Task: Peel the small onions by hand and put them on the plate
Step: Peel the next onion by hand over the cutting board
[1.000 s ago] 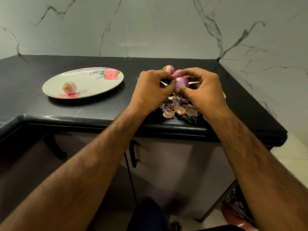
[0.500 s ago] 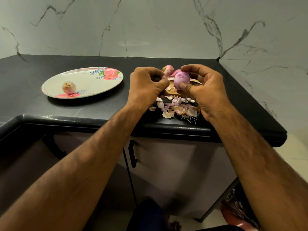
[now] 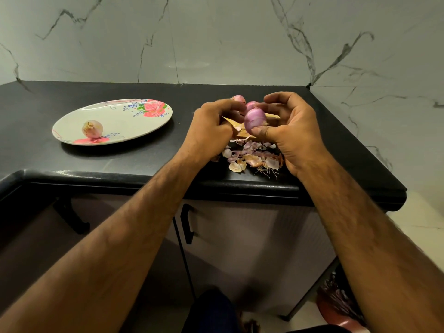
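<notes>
1. Standing nearest the camera, at 6 o'clock in the view, is a leg in dark blue cloth (image 3: 209,311), and two bare forearms reach away from 7 and 5 o'clock.
2. Pale lilac cabinet doors (image 3: 240,236) with black bar handles (image 3: 187,223) sit beneath a glossy black stone countertop (image 3: 72,159).
3. Near the counter's front edge, a loose pile of pink, white and tan onion skins (image 3: 252,157), with a few wiry roots, lies between the two wrists.
4. Just above that pile, the right hand (image 3: 295,133) grasps a smooth purple small onion (image 3: 255,118). The thumb is beneath it, the forefinger curves over its top, and the other fingers are bent behind.
5. At 9 o'clock of that onion, the left hand (image 3: 211,131) has its fingers curled inward, with the tips right beside the bulb. Whether they pinch a strip of skin I cannot tell.
6. A tan sheet of paper (image 3: 240,133) lies on the counter under both hands, mostly hidden.
7. At 12 o'clock of the held onion, two more pinkish small onions (image 3: 239,99) peek out behind the fingers.
8. Well apart at 9 o'clock, an oval white plate printed with a pink rose and blue flowers (image 3: 144,123) carries one pale peeled onion (image 3: 92,129) at its own 8 o'clock.
9. Farthest off, a grey-white marble wall with dark veins (image 3: 216,39) runs along the back and round to 3 o'clock.
</notes>
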